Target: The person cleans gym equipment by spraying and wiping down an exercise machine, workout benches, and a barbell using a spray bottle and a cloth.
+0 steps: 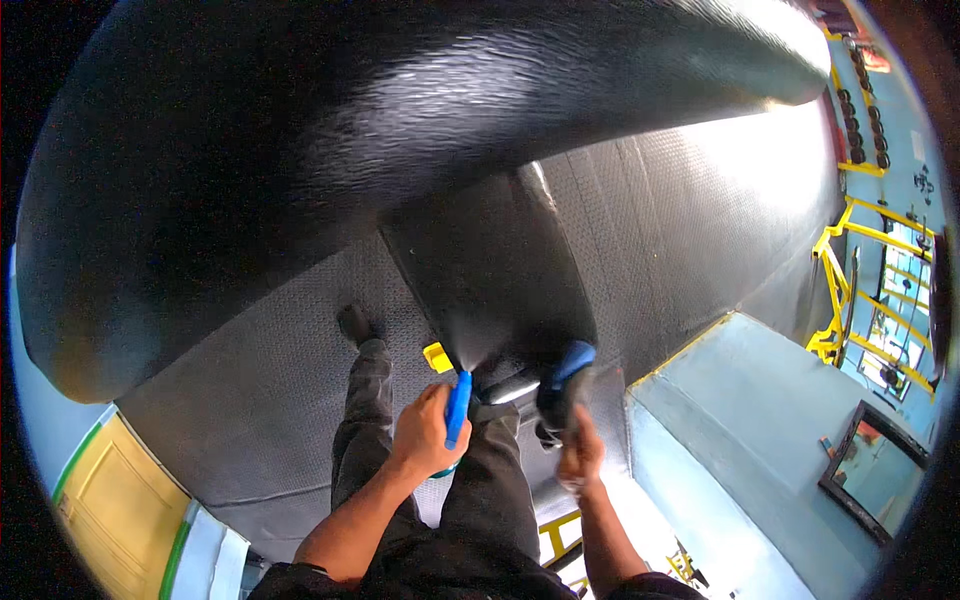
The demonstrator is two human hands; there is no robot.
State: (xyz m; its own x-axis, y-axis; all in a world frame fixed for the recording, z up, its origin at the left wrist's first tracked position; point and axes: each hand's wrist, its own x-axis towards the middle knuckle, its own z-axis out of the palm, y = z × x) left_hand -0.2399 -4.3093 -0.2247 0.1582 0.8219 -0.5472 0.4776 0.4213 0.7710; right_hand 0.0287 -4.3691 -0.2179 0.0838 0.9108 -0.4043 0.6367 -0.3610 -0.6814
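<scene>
My left hand (429, 431) grips a spray bottle by its neck, below the blue trigger head (458, 411). A fine mist leaves the nozzle towards a black upholstered pad (499, 262). Most of the bottle's body is hidden behind the hand. My right hand (581, 454) is closed around a blurred handheld tool (559, 390), black with a blue end, perhaps a brush. That tool is at the pad's near right corner; whether they touch, I cannot tell.
A large shiny black leather-like form (420, 97) spans the top of the view. A yellow part (438, 358) shows beside the pad. My shoe (355, 324) stands on the textured dark floor mat (247, 390). Yellow gym racks (832, 292), a framed mirror (874, 472) and a yellow door (120, 502) surround me.
</scene>
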